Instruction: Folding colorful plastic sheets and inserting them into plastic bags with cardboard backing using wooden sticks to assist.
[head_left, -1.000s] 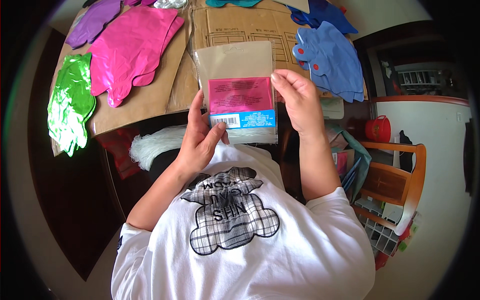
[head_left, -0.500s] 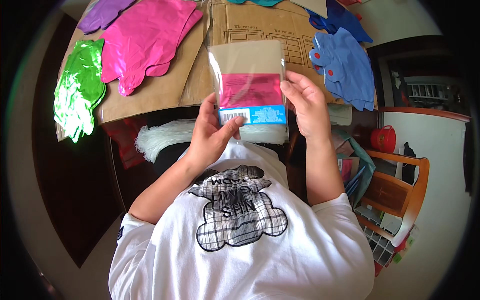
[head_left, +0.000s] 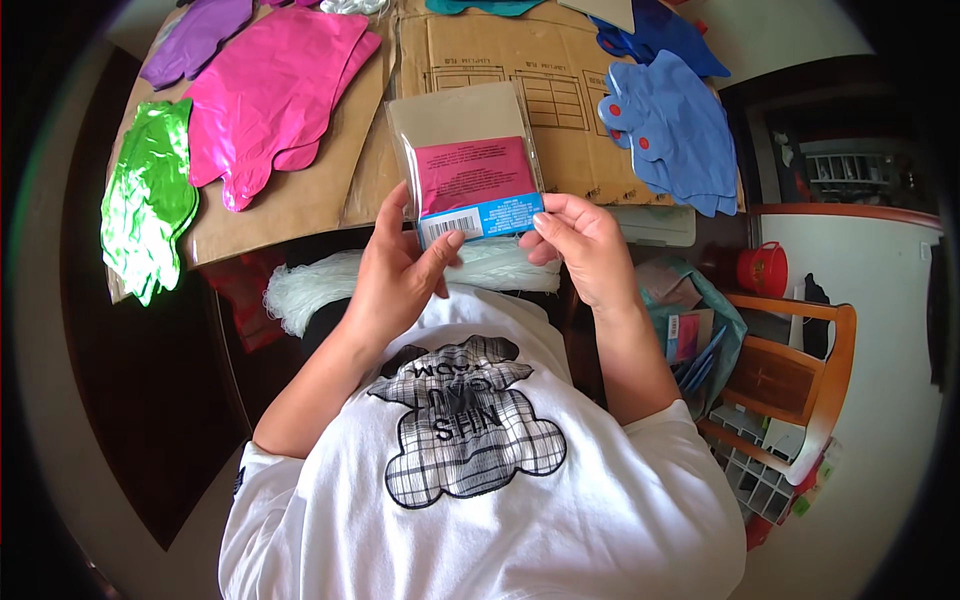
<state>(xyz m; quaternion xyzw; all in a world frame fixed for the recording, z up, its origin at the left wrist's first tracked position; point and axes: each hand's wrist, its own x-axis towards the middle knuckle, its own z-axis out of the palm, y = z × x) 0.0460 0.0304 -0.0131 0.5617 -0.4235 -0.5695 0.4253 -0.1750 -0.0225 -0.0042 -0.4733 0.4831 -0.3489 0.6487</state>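
The fingers of 2 hands are clamped on 1 packet [head_left: 472, 172]: the left hand [head_left: 393, 275] at its lower left, the right hand [head_left: 590, 252] at its lower right corner. The packet tilts near the edge of the cardboard [head_left: 300, 200], where green sheets [head_left: 150, 195], pink sheets [head_left: 272, 95] and blue sheets [head_left: 678, 130] lie.

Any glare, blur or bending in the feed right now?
Head view: bright glare on the green foil, softer sheen on the pink foil; head view: cardboard edges bow, corners fall to black; head view: the packet's outline looks clear, its fine print too small to read.
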